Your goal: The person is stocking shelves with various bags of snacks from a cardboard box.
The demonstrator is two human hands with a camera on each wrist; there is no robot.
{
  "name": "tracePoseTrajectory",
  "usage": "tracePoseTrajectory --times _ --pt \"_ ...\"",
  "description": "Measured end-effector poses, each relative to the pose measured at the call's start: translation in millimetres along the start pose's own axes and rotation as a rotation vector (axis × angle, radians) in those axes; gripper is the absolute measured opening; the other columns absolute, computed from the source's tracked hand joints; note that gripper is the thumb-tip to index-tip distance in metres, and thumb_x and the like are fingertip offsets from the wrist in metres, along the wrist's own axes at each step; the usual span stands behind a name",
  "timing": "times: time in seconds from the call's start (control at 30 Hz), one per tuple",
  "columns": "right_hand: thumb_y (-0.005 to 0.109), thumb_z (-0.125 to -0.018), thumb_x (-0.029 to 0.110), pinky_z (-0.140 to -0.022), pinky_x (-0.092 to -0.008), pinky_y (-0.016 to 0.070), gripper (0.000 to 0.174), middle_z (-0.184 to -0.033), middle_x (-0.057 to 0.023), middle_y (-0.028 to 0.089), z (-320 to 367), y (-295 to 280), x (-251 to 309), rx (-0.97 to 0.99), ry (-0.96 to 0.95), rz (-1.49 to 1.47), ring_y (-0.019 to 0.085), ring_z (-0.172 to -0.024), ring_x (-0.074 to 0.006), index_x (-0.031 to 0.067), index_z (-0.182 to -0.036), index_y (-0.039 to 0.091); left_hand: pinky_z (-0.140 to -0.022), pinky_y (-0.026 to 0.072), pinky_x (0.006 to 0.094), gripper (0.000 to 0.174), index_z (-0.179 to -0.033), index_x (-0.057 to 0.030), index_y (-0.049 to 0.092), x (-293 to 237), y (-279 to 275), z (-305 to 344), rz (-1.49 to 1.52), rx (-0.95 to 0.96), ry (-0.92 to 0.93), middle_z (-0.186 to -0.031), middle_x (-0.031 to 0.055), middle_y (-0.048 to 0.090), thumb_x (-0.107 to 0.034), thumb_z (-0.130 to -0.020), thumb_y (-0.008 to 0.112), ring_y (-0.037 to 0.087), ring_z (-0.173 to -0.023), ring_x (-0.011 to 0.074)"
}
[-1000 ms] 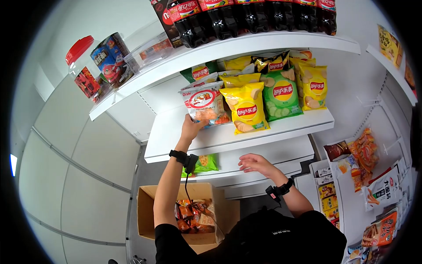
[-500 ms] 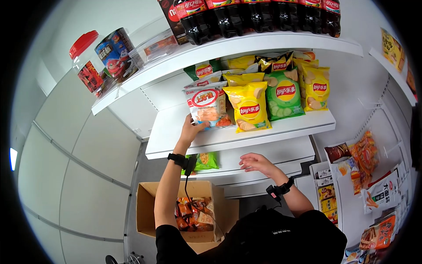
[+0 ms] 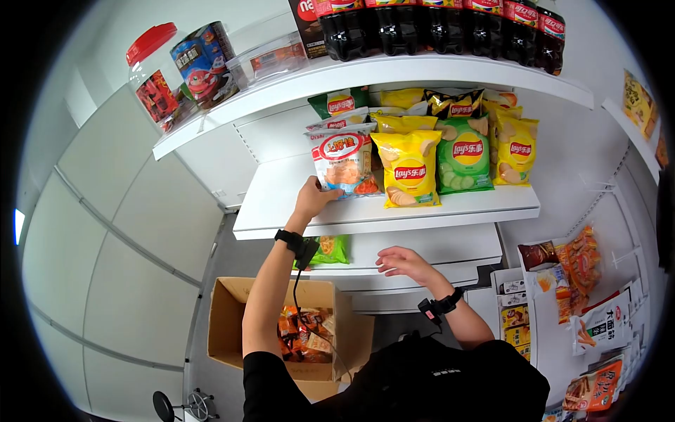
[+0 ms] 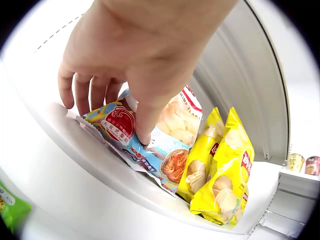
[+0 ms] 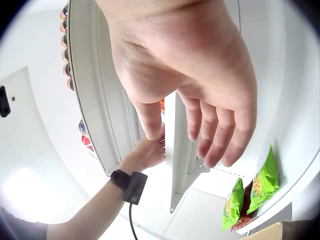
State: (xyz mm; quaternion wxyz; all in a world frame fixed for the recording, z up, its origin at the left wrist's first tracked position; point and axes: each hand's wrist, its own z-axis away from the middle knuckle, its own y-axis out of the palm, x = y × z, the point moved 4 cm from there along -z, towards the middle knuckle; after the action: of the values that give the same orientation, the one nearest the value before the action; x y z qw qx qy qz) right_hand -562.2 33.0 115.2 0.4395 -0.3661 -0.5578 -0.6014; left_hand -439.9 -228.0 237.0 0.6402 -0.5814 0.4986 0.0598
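A white and blue bag of shrimp flakes (image 3: 346, 166) stands upright on the middle shelf, left of a yellow bag of Lay's chips (image 3: 408, 174). My left hand (image 3: 311, 199) holds the shrimp flakes at their lower left side. In the left wrist view the thumb of that hand (image 4: 135, 60) lies across the bag's front, with the fingers around its far side. My right hand (image 3: 408, 265) hangs in front of the lower shelf with its fingers loosely bent and nothing in them.
Behind stand more chip bags, including a green Lay's bag (image 3: 465, 156). Cola bottles (image 3: 397, 32) line the shelf above. A green snack bag (image 3: 330, 250) lies on the lower shelf. An open cardboard box (image 3: 228, 320) with small packets stands below my left arm. Side shelves (image 3: 545, 316) hold snacks.
The shrimp flakes bag has tipped back and then come more upright, its front turned toward me, with my left hand staying on it. My head view has shifted slightly; the right hand barely moved.
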Motion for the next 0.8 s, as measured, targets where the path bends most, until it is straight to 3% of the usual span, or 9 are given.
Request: tracePoseTrajectory --times 0.2,0.5,0.8 --pt "0.059 -0.091 0.023 -0.085 -0.0308 0.0498 0.040 -0.112 -0.0113 0.060 10.3 -9.4 7.6 -0.040 -0.013 -0.018 0.061 -0.099 -0.0192 0.0002 -0.123 0.050 -0.068 0.0495 0.0340 0.064 -0.097 0.0049 0.053 -0.1 8.8 -18.9 -0.088 -0.060 -0.054 -0.088 0.0163 0.065 -0.042 -0.065 0.081 0.063 -0.078 0.0245" --pt "0.059 -0.092 0.022 -0.085 -0.0305 0.0498 0.039 -0.112 -0.0114 0.060 11.9 -17.4 12.0 -0.047 -0.011 -0.012 0.061 -0.099 -0.0189 0.0004 -0.122 0.051 -0.082 0.0482 0.0308 0.071 -0.112 0.0066 0.051 3.3 13.0 -17.4 0.168 0.080 0.009 -0.102 0.0155 0.064 -0.035 -0.064 0.083 0.062 -0.092 0.0213" --pt "0.059 -0.092 0.023 -0.084 -0.0305 0.0501 0.039 -0.112 -0.0112 0.060 6.0 -14.6 9.4 -0.026 -0.002 -0.012 0.061 -0.099 -0.0191 -0.0002 -0.122 0.051 -0.083 0.0483 0.0303 0.073 -0.118 0.0061 0.049 10.2 16.6 -15.3 0.302 0.156 -0.007 -0.103 0.0135 0.064 -0.030 -0.066 0.083 0.062 -0.092 0.0198"
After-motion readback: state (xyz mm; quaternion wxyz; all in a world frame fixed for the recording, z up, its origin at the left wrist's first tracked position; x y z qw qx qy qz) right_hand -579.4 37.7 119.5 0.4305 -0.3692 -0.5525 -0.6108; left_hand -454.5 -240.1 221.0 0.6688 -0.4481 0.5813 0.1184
